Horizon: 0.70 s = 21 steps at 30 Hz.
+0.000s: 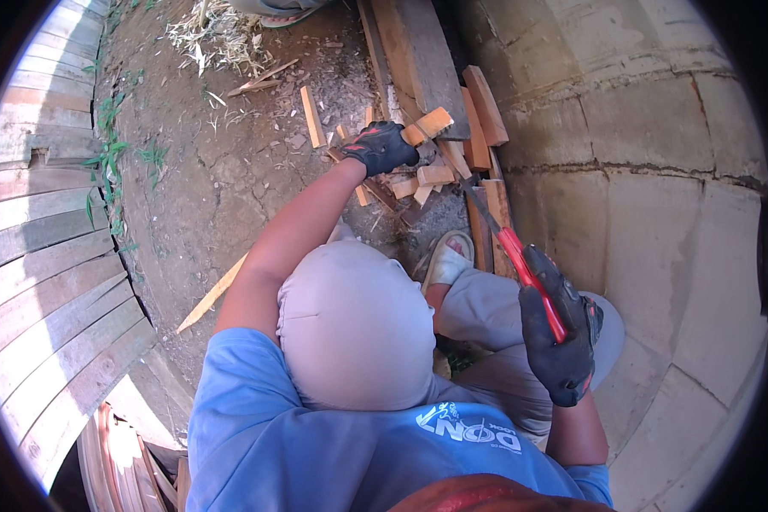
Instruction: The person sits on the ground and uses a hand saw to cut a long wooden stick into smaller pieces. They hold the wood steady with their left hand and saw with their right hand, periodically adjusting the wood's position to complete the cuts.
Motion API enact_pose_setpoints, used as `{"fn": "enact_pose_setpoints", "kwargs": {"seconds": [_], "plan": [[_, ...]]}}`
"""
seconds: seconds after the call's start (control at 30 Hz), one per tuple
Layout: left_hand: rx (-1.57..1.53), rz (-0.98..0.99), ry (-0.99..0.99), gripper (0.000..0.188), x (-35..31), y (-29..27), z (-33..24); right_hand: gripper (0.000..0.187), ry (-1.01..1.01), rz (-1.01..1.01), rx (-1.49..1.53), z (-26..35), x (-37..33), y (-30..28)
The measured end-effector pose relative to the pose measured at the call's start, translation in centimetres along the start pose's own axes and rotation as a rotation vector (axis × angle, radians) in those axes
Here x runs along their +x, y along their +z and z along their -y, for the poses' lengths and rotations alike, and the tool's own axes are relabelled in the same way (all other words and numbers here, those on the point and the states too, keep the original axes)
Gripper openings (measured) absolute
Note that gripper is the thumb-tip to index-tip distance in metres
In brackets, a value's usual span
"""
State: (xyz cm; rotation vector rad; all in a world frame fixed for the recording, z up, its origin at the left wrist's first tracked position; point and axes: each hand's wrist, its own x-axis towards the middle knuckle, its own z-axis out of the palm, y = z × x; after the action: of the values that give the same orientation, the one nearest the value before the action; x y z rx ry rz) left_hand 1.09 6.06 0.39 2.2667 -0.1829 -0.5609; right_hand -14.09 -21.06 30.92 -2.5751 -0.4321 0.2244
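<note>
A short block of light orange wood (427,126) lies over the end of a thick plank (418,51). My left hand (380,149), in a black glove with red marks, is closed round the block's left end. My right hand (559,324), gloved the same way, grips the red handle of a saw (520,256). The saw's long narrow dark blade reaches up and left to the block and meets it beside the left hand. Its teeth are too small to make out.
Cut wood pieces (435,175) lie heaped below the plank, with longer boards (485,107) by the block wall (648,128) at right. Wood shavings (218,38) cover the dirt at the far left. A plank fence (51,256) runs along the left. My sandalled foot (450,258) is near the heap.
</note>
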Motion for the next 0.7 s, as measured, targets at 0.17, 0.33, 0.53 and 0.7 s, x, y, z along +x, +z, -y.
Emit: {"fn": "enact_pose_setpoints", "kwargs": {"seconds": [0.17, 0.33, 0.53, 0.7], "plan": [[-0.098, 0.018, -0.097, 0.042, 0.5, 0.4, 0.3, 0.036, -0.009, 0.004, -0.022, 0.3, 0.2, -0.2], [-0.133, 0.035, -0.091, 0.043, 0.3, 0.2, 0.1, 0.038, 0.09, -0.004, 0.07, -0.2, 0.3, -0.1], [-0.14, 0.062, -0.112, 0.044, 0.1, -0.4, -0.3, 0.038, 0.126, 0.001, 0.09, -0.5, 0.1, -0.1], [-0.199, 0.061, -0.17, 0.045, 0.3, -0.4, -0.1, 0.038, 0.127, 0.01, 0.069, -0.2, 0.2, -0.1]]}}
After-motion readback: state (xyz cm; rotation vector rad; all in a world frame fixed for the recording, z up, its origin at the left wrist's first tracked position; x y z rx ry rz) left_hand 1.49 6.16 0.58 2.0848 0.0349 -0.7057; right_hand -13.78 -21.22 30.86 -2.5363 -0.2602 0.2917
